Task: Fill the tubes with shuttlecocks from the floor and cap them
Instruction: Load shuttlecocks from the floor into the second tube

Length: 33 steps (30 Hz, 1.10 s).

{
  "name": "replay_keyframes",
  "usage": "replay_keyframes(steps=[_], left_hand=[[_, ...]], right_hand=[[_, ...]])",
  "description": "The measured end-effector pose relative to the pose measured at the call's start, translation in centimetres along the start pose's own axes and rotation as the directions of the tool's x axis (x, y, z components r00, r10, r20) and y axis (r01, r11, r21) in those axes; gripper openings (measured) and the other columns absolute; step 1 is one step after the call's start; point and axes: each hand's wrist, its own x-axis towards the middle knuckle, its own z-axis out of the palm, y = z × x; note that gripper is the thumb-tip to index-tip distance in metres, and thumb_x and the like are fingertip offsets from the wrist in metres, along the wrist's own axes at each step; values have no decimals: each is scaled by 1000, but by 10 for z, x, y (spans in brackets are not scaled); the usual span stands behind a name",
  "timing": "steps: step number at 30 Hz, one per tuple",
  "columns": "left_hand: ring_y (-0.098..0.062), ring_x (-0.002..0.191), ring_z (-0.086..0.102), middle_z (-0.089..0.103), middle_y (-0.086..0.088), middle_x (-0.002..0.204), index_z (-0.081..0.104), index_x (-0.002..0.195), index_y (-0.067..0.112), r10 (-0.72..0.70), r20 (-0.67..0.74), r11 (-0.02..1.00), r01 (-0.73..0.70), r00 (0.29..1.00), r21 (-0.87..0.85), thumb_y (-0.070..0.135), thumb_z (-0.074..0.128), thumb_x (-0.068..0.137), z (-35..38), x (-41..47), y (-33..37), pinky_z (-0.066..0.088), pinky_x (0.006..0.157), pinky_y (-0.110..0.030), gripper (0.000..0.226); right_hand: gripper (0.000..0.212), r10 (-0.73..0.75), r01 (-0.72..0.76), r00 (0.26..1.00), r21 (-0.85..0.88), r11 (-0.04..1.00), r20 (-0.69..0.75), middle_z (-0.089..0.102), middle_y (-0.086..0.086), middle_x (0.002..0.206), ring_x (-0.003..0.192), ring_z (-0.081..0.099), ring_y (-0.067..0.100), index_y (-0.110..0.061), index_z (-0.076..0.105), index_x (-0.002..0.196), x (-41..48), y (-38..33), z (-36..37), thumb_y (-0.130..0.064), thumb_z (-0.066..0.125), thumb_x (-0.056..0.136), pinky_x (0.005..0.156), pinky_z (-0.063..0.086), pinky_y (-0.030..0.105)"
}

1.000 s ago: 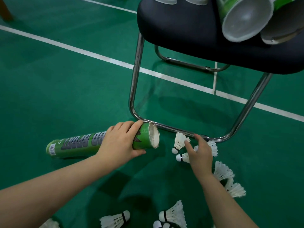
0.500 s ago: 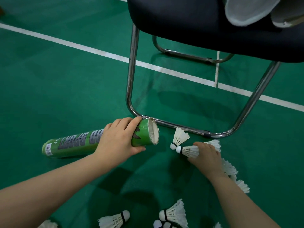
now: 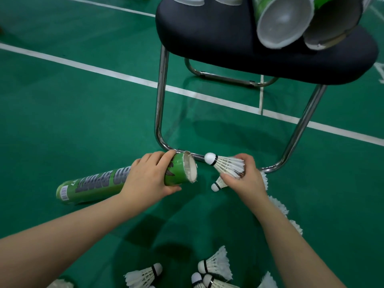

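Loose shuttlecocks [image 3: 216, 265] lie on the floor [image 3: 62, 100] at six o'clock, within easy reach. My left hand [image 3: 149, 175] wraps round the tube [image 3: 104, 183] near its open mouth, steadying it flat with the mouth facing three o'clock. My right hand [image 3: 245, 177] grips one shuttlecock [image 3: 225, 164] by its feathers, cork aimed at nine o'clock so it should slide in cork first. At one o'clock, more open tubes [image 3: 280, 21] wait on the chair [image 3: 218, 42].
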Motion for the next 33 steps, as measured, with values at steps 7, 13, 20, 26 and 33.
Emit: replay_keyframes(steps=[7,13,20,26,33], left_hand=[[-31,100,55,59,-7,112,45,129,16,38,23,997,-37,999,-61,53,80,53,-11,-5,19,47,84,-44,91],[-32,95,57,60,-7,108,44,128,14,83,41,995,-80,996,-64,52,80,50,-11,-16,31,49,79,-43,93],[-31,95,57,60,-7,109,41,128,15,97,62,992,-91,993,-90,53,79,51,-16,-21,35,49,80,-44,94],[-32,95,57,60,-8,109,43,128,14,84,62,990,-76,995,-123,53,73,56,-18,-22,38,49,78,-45,87],[-34,102,53,57,-10,115,42,132,14,67,103,988,-52,992,-143,45,71,62,-20,-18,38,46,84,-46,82]], right_hand=[[67,-184,230,948,-158,960,260,52,-6,115,93,53,11,-31,36,133,-27,-46,-2,-12,64,75,78,41,19],[79,-173,225,924,-118,967,340,29,-7,145,123,31,-2,-33,14,146,-54,-49,15,-22,53,79,97,26,12],[70,-245,245,962,10,969,118,32,-24,136,127,26,-10,-27,28,144,-80,-46,21,-37,50,78,107,23,18],[28,-374,373,927,-84,924,-4,52,-28,78,80,48,-10,-32,62,86,-92,-41,38,-46,39,79,88,40,39],[38,-199,262,928,-173,949,316,55,-1,75,77,52,20,-13,60,80,-77,-62,28,-49,51,71,70,40,33]])
